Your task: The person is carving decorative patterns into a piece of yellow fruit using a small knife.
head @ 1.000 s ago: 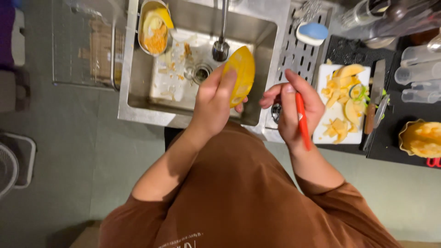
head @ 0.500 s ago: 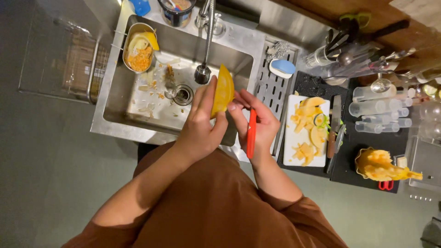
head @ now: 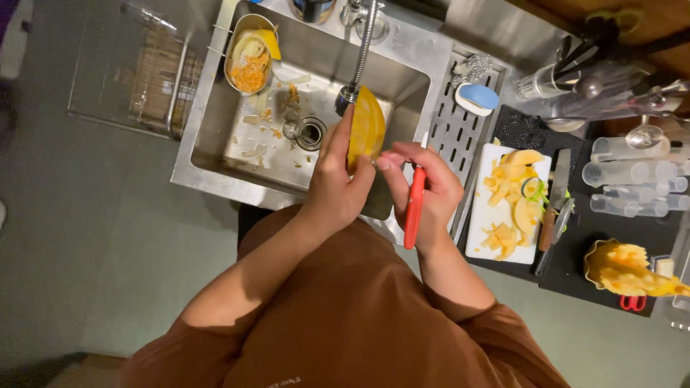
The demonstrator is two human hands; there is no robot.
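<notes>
Stainless steel worktop (head: 496, 32) with inset steel sink (head: 208, 154) at 11 o'clock. Perforated steel drainer (head: 460, 133) just right of it carries a blue-and-white sponge (head: 480, 97). At 3 o'clock, a black mat (head: 596, 244) bears a white rectangular cutting board (head: 480, 237).

Cutting board (head: 480, 237) w/ fruit pieces (head: 512, 194), sponge (head: 480, 98).

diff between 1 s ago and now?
The right hand closed in on the yellow fruit piece, its fingertips now against it; a second ago there was a gap. The left hand turned the piece from flat-on to nearly edge-on. Unchanged: left hand grips the piece over the sink, right grips the red-handled tool; cutting board untouched.
</notes>
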